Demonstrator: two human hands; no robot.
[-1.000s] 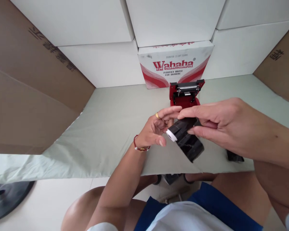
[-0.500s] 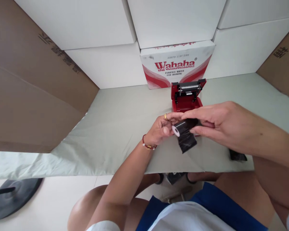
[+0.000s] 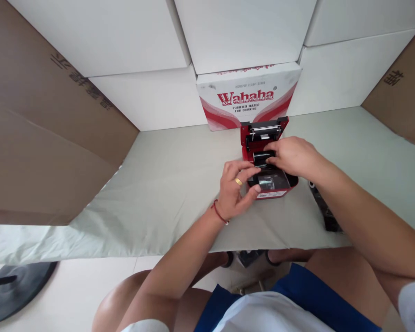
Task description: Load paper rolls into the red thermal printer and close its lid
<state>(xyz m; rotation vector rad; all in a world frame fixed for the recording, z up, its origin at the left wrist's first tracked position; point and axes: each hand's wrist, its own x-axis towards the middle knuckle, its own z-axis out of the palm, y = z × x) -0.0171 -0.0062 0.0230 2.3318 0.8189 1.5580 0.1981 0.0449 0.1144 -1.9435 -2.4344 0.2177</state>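
Note:
A small red and black printer (image 3: 271, 194) stands on the cloth with its lid (image 3: 265, 130) raised. Inside its body lies a glossy black ribbon roll (image 3: 259, 157), gripped at its right end by the thumb and fingers of my right hand (image 3: 292, 157). At the printer's left front side is my left hand (image 3: 237, 186), its thumb and fingers apart and curved, the fingertips at the body's edge. A dark see-through piece (image 3: 272, 179) covers part of the printer's front. The far end of the roll is hidden by my right fingers.
Another black roll (image 3: 327, 210) lies on the cloth under my right forearm. A Wahaha carton (image 3: 249, 99) stands behind the printer, with white boxes (image 3: 249, 32) around it. Brown cardboard (image 3: 48, 138) bounds the left. The cloth-covered table's (image 3: 159, 207) front edge is near my knees.
Both hands have moved from in front of the printer to it. The black ribbon roll has gone from between my hands into the open printer, and my left hand has let go of it.

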